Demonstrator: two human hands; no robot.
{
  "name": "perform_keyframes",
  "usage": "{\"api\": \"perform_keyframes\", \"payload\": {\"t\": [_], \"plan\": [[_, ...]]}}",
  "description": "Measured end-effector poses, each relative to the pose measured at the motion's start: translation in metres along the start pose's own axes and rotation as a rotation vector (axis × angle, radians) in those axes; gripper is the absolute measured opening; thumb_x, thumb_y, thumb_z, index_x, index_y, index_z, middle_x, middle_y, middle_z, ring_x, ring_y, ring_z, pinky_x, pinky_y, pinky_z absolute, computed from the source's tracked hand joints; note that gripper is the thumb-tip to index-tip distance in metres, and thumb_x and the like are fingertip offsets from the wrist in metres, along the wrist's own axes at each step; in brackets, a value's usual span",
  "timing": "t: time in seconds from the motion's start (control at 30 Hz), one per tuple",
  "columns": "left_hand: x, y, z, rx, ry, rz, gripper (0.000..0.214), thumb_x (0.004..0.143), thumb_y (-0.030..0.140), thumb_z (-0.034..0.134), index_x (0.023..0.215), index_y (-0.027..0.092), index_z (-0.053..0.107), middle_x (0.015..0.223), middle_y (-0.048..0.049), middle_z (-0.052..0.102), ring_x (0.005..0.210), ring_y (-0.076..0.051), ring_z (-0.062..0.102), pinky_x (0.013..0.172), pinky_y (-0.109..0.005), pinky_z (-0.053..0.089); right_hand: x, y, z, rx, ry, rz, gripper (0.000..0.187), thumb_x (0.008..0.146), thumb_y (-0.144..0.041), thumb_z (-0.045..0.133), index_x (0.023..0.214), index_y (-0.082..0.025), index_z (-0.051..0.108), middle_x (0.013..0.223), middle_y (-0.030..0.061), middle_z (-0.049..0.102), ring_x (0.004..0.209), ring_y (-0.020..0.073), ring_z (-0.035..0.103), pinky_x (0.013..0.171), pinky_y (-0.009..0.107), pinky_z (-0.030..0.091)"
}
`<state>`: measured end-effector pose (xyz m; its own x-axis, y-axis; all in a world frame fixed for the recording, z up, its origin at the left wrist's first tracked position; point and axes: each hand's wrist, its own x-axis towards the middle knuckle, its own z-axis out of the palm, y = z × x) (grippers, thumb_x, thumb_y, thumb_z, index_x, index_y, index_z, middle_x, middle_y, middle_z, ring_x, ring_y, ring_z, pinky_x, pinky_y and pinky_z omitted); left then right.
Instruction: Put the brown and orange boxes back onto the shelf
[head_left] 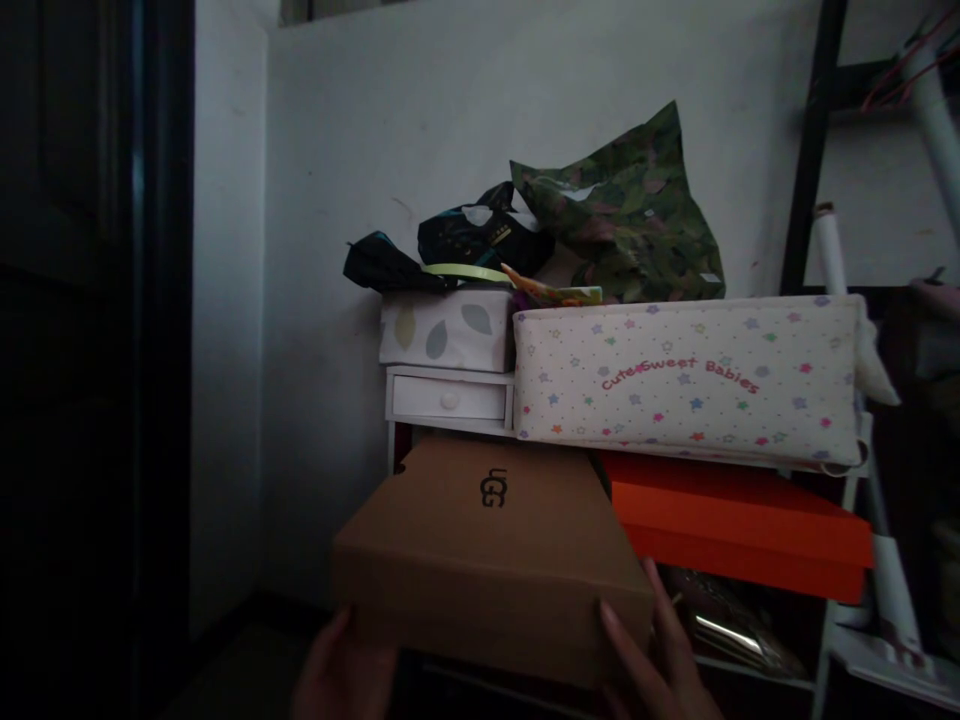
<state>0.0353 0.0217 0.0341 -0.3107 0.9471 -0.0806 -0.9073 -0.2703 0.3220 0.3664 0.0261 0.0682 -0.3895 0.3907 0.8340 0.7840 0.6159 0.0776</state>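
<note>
While I stand close to the stack in this dim corner, I hold one brown cardboard box [491,545] by its near edge. My left hand [343,672] is under the box's near left corner, thumb up against the front face; the rest of that hand is dark and cut off by the frame, so I cannot tell how its fingers lie. My right hand [660,655] grips the near right corner, with two fingers pressed together flat against the front and side of the box.

The brown box sits lowest and nearest of the pile, with one dark printed logo on its lid. Just to its right, touching or nearly so, lies one orange box [739,525]. On top of the orange box, farther from me, rests one long fabric storage box [686,380] printed with coloured stars and pink lettering. To the left of that I count one small white drawer unit [448,398] with a single knob, and on it one pale box with leaf shapes [446,328]. Piled on top at the far side are two dark bags [442,248] and one crumpled green patterned bag [630,215], all against the white wall [360,120]. A dark door [82,350] fills the left.
</note>
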Motion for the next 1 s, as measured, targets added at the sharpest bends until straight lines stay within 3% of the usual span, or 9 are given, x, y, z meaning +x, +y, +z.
{"api": "perform_keyframes", "payload": {"t": [0.07, 0.2, 0.27, 0.37, 0.47, 0.6, 0.73, 0.83, 1.0], "plan": [[0.003, -0.013, 0.018, 0.032, 0.061, 0.049, 0.035, 0.088, 0.023, 0.044, 0.118, 0.027, 0.062, 0.096, -0.0036, 0.077, 0.09, -0.019, 0.07, 0.08, -0.033, 0.056, 0.006, 0.005, 0.003, -0.052, -0.017, 0.009, 0.079, 0.083, -0.006, 0.05, 0.146, -0.036, 0.015, 0.157, 0.0148, -0.011, 0.13, 0.0377, 0.038, 0.083, 0.033, 0.057], [0.015, -0.027, 0.039, 0.287, 0.055, 0.167, 0.028, 0.09, 0.023, 0.05, 0.113, 0.032, 0.063, 0.127, 0.0006, 0.061, 0.112, -0.018, 0.056, 0.075, -0.03, 0.054, 0.018, 0.004, 0.008, -0.084, -0.044, 0.129, 0.069, 0.088, -0.017, 0.048, 0.147, -0.032, 0.016, 0.157, 0.0187, -0.009, 0.128, 0.0398, 0.042, 0.082, 0.039, 0.058], [0.024, -0.029, 0.044, 0.357, 0.094, 0.202, 0.02, 0.086, 0.026, 0.059, 0.105, 0.032, 0.064, 0.125, 0.0027, 0.058, 0.101, -0.015, 0.057, 0.066, -0.026, 0.052, 0.026, 0.0, 0.011, -0.072, -0.036, 0.2, 0.066, 0.089, -0.023, 0.048, 0.147, -0.033, 0.018, 0.157, 0.0178, -0.008, 0.127, 0.0398, 0.045, 0.082, 0.042, 0.058], [0.039, -0.03, 0.05, 0.343, 0.119, 0.238, 0.014, 0.081, 0.014, 0.062, 0.088, 0.026, 0.063, 0.108, 0.0029, 0.059, 0.086, -0.012, 0.058, 0.065, -0.025, 0.051, 0.038, -0.004, 0.016, -0.041, -0.05, 0.296, 0.065, 0.089, -0.029, 0.048, 0.147, -0.034, 0.018, 0.158, 0.0134, -0.008, 0.129, 0.0385, 0.045, 0.083, 0.044, 0.058], [0.049, -0.034, 0.056, 0.304, 0.094, 0.27, 0.019, 0.08, 0.004, 0.057, 0.083, 0.023, 0.059, 0.096, 0.0017, 0.058, 0.087, -0.011, 0.059, 0.081, -0.031, 0.053, 0.049, -0.004, 0.021, -0.011, -0.071, 0.35, 0.066, 0.089, -0.031, 0.047, 0.147, -0.032, 0.015, 0.158, 0.0091, -0.009, 0.138, 0.0373, 0.03, 0.092, 0.046, 0.054], [0.051, -0.046, 0.062, 0.3, 0.007, 0.274, 0.033, 0.08, 0.005, 0.058, 0.103, 0.029, 0.061, 0.096, 0.0015, 0.057, 0.093, -0.011, 0.059, 0.104, -0.038, 0.042, 0.063, 0.0, 0.03, 0.047, -0.109, 0.382, 0.065, 0.091, -0.03, 0.042, 0.148, -0.03, 0.012, 0.158, 0.0061, -0.013, 0.142, 0.0335, 0.02, 0.105, 0.049, 0.043], [0.048, -0.057, 0.061, 0.366, -0.082, 0.214, 0.041, 0.078, 0.01, 0.063, 0.114, 0.028, 0.062, 0.125, -0.0027, 0.052, 0.115, -0.019, 0.053, 0.112, -0.046, 0.032, 0.068, 0.005, 0.037, 0.086, -0.16, 0.414, 0.065, 0.091, -0.029, 0.041, 0.148, -0.028, 0.009, 0.158, 0.0071, -0.015, 0.142, 0.0318, 0.02, 0.108, 0.049, 0.04], [0.048, -0.062, 0.052, 0.507, -0.114, 0.234, 0.048, 0.079, 0.022, 0.066, 0.124, 0.034, 0.056, 0.14, -0.0009, 0.044, 0.13, -0.025, 0.041, 0.114, -0.049, 0.028, 0.06, 0.013, 0.033, 0.073, -0.139, 0.365, 0.063, 0.091, -0.029, 0.042, 0.148, -0.028, 0.015, 0.159, 0.0078, -0.004, 0.143, 0.0296, 0.02, 0.111, 0.052, 0.035], [0.05, -0.075, 0.021, 0.861, -0.034, 0.392, 0.062, 0.077, 0.041, 0.067, 0.135, 0.035, 0.043, 0.128, -0.0056, 0.052, 0.129, -0.029, 0.042, 0.109, -0.047, 0.031, 0.037, 0.05, 0.012, -0.052, 0.109, 0.323, 0.059, 0.089, -0.028, 0.05, 0.144, -0.032, 0.027, 0.157, 0.0069, 0.012, 0.142, 0.0278, 0.025, 0.108, 0.051, 0.04]]}}
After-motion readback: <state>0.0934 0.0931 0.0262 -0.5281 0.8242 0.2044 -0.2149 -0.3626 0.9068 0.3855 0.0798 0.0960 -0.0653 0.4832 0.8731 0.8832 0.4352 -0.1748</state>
